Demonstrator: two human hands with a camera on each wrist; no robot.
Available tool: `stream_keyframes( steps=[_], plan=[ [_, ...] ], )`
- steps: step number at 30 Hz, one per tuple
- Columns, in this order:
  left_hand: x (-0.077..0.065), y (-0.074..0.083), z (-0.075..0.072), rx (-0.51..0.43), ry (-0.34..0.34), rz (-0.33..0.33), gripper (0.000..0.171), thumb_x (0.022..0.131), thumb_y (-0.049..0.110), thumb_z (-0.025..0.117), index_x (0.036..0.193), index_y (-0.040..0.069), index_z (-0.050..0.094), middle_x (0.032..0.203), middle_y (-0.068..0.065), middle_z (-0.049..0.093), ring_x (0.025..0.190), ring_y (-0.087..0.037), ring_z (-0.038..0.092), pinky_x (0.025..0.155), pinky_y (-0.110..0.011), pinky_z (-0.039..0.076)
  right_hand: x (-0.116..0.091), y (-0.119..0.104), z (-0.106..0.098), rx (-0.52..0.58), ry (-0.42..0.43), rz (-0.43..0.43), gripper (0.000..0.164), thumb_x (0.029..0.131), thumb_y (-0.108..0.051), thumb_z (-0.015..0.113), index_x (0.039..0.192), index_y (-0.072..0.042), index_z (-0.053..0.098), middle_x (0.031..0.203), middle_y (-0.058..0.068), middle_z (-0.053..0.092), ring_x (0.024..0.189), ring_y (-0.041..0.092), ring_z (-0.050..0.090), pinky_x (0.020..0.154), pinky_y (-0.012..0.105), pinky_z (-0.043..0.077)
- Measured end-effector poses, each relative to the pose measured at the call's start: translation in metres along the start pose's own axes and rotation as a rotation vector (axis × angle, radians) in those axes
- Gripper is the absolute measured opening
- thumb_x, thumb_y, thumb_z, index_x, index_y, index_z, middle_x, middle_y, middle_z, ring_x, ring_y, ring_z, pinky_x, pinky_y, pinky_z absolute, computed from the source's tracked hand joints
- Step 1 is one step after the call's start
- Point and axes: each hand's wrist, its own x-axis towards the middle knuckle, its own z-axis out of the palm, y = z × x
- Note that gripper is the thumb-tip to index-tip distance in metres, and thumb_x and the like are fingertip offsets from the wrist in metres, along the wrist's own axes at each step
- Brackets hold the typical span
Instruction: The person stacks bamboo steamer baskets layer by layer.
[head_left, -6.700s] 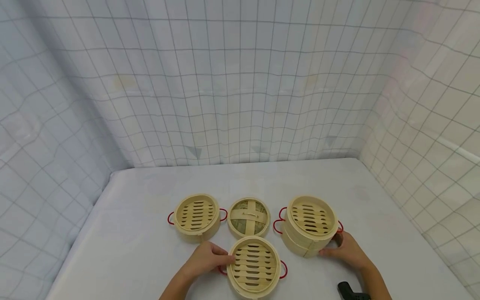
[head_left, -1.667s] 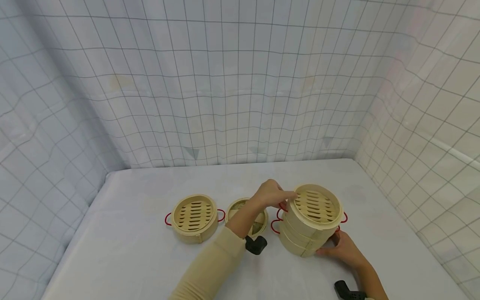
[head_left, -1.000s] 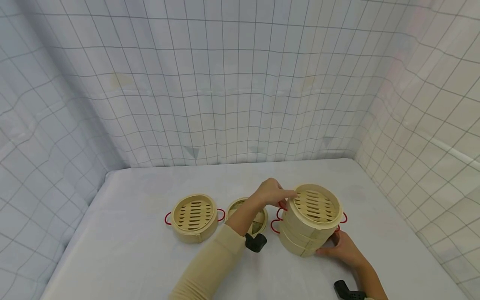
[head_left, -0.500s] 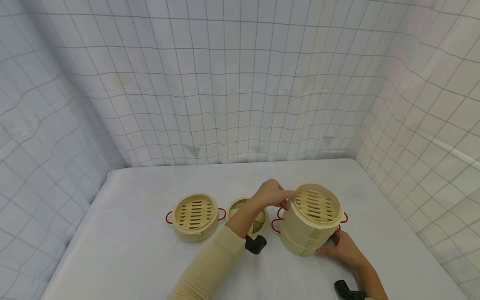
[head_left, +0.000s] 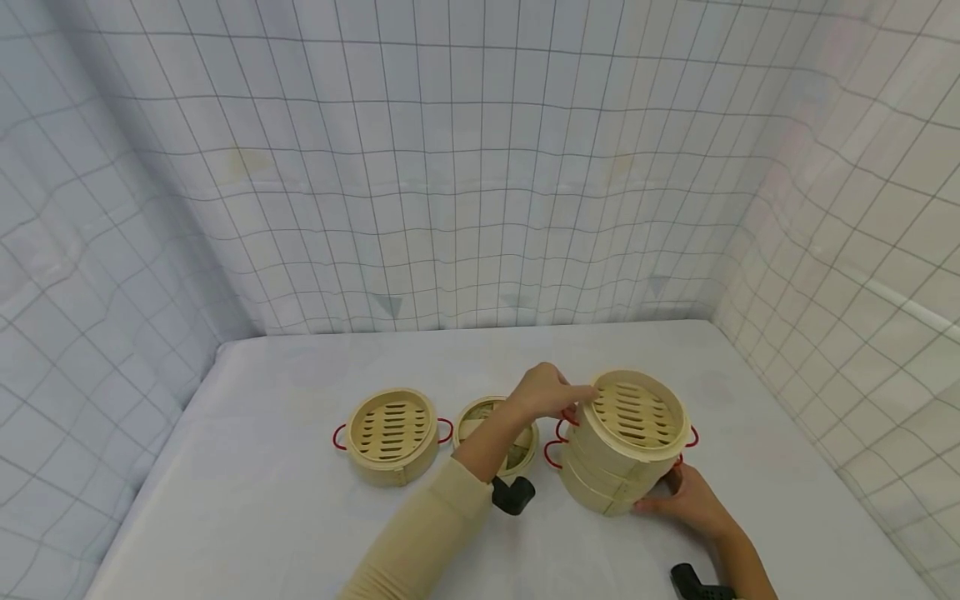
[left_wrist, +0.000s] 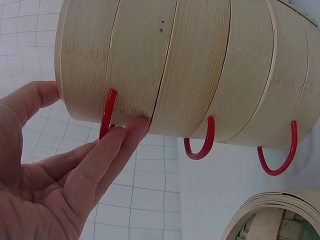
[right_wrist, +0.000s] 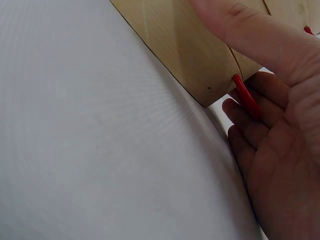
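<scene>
Three bamboo steamer baskets with red handles stand stacked on the right of the table. My left hand (head_left: 546, 392) pinches the top steamer basket (head_left: 637, 421) at its left side, thumb on the rim. In the left wrist view, the fingers (left_wrist: 107, 157) press the wall beside its red handle (left_wrist: 108, 114). Low on the right side, my right hand (head_left: 699, 507) grips the bottom steamer basket (head_left: 588, 487). Its thumb (right_wrist: 255, 37) lies across the wall, and the other fingers curl behind near a red handle (right_wrist: 246, 96).
A single steamer basket (head_left: 390, 425) with red handles sits on the left of the white table (head_left: 247, 483). Between it and the stack lies a woven steamer lid (head_left: 480, 412), partly hidden by my left forearm. Gridded white cloth walls (head_left: 480, 208) enclose the back and sides.
Since the oldest frame, my left hand has brought the front basket onto the stack, making it three tiers. Over the last second or so, both hands have stayed in place.
</scene>
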Motion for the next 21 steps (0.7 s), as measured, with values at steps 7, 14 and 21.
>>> stream_keyframes(
  steps=[7,14,21],
  plan=[
    [0.0017,-0.0025,0.0005,-0.003,-0.004,0.002,0.044,0.079,0.039,0.067,0.052,0.005,0.060,0.047,0.003,0.048,0.047,-0.009,0.038,0.044,-0.021,0.033,0.0005,-0.0019,-0.0001,0.011,0.008,0.037,0.074,0.060,-0.014,0.087,0.124,-0.007,0.049,0.120,0.000,0.057,0.112,0.000,0.046,0.090,0.010,0.031],
    [0.0010,-0.0030,-0.0003,-0.015,-0.005,0.008,0.041,0.079,0.038,0.066,0.057,0.003,0.066,0.055,-0.004,0.061,0.051,-0.009,0.045,0.046,-0.021,0.035,0.0002,-0.0006,0.0002,0.010,-0.002,0.025,0.071,0.062,-0.012,0.086,0.123,-0.004,0.050,0.118,-0.002,0.058,0.112,-0.001,0.046,0.090,0.011,0.030],
    [0.0001,-0.0026,-0.0006,-0.034,-0.001,0.010,0.039,0.079,0.036,0.066,0.057,0.003,0.066,0.057,-0.005,0.063,0.050,-0.009,0.045,0.045,-0.021,0.032,0.0003,-0.0055,0.0003,0.006,0.001,0.030,0.071,0.061,-0.012,0.086,0.123,-0.007,0.051,0.117,-0.003,0.058,0.110,-0.001,0.047,0.090,0.012,0.032]
  ],
)
